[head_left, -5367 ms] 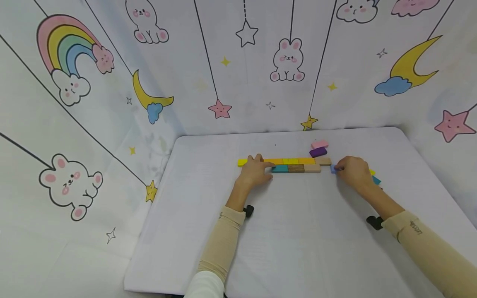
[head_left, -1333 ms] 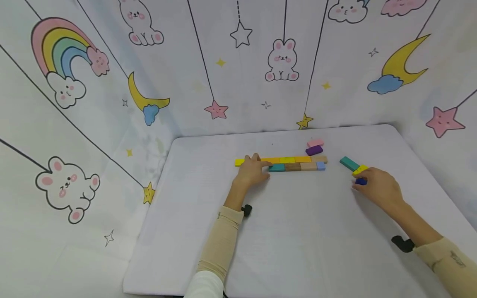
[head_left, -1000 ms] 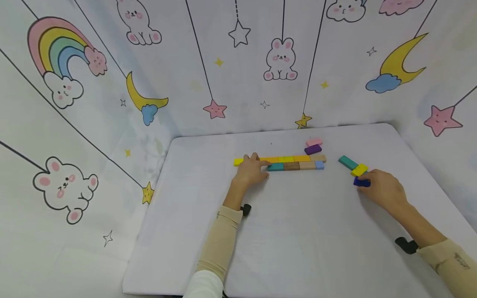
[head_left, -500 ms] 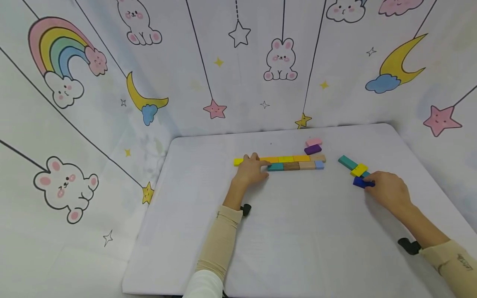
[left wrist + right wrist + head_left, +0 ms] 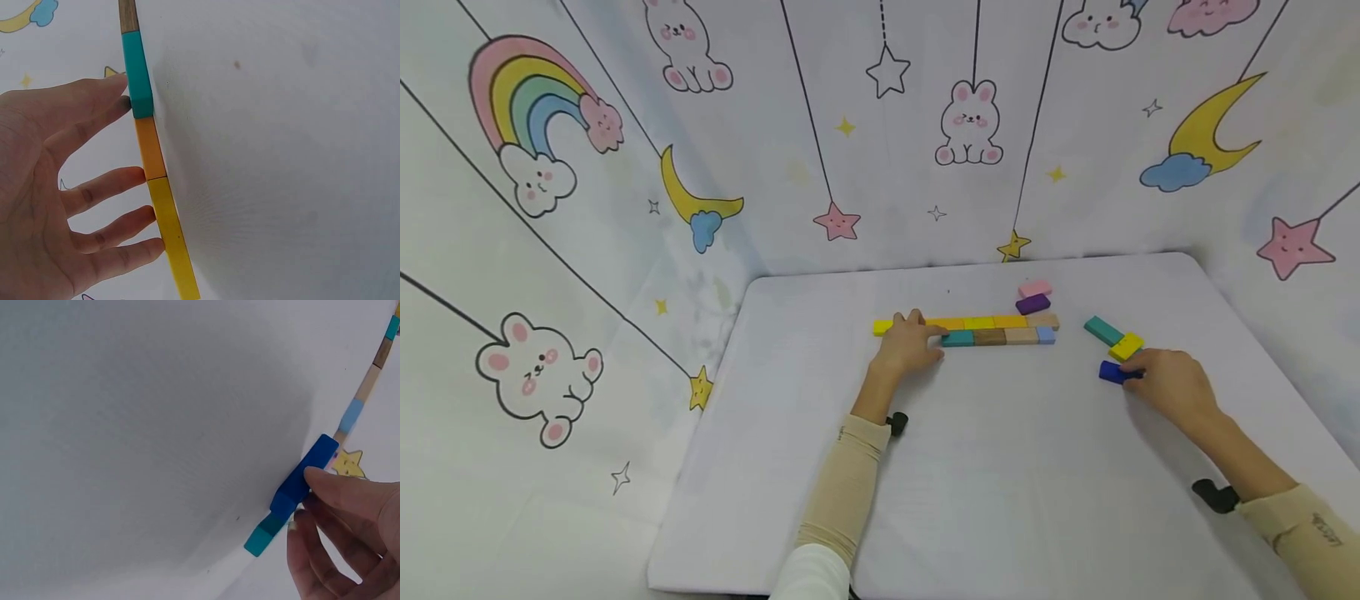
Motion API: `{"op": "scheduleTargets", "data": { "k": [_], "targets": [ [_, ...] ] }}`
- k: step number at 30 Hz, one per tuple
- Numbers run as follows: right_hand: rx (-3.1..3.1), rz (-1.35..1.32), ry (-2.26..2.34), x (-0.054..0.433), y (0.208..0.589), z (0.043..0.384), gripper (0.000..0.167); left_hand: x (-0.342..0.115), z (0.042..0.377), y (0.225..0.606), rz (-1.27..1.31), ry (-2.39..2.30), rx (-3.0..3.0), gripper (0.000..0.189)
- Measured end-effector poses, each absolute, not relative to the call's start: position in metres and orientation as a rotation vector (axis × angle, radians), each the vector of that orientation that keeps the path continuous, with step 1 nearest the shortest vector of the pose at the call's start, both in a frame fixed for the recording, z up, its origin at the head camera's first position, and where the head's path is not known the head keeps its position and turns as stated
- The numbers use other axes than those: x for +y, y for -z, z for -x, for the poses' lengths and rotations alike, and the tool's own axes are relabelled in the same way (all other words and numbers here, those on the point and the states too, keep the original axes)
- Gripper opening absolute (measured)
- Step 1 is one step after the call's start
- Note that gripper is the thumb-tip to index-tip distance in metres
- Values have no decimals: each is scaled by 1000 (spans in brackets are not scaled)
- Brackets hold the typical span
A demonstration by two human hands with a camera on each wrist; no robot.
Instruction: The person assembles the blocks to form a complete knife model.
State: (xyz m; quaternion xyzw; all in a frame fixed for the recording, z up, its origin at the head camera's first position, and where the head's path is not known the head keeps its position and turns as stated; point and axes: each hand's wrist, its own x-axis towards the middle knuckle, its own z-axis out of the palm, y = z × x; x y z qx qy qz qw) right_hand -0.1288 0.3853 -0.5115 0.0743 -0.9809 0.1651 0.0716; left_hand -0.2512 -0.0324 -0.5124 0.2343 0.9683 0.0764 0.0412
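Observation:
Fingers spread, my left hand (image 5: 907,348) rests its fingertips along two touching rows of small wooden blocks. In the left wrist view its thumb and index finger touch a teal block (image 5: 139,75), and other fingers touch a yellow block (image 5: 176,240) behind. The front row ends in a brown block (image 5: 989,337), a tan block (image 5: 1021,336) and a light blue block (image 5: 1045,335). To the right, my right hand (image 5: 1176,385) pinches a dark blue block (image 5: 305,474) between thumb and fingers; its right end is covered in the head view.
A teal block (image 5: 1103,330) and a yellow block (image 5: 1127,347) lie just behind the right hand. Behind the rows are a pink block (image 5: 1035,288) and a purple block (image 5: 1033,304). The white tabletop (image 5: 1000,467) meets a patterned cloth wall (image 5: 910,183) at the back.
My right hand has set the light blue block at the front row's right end, moved right and gripped the dark blue block, now shifted slightly left. My left hand stays on the rows.

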Motion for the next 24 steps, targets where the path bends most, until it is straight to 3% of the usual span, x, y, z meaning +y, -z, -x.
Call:
{"op": "scheduleTargets", "data": {
  "k": [24],
  "targets": [
    [-3041, -278, -518, 339, 505, 144, 20, -34, 251, 514, -727, -205, 2961, 46]
  ]
}}
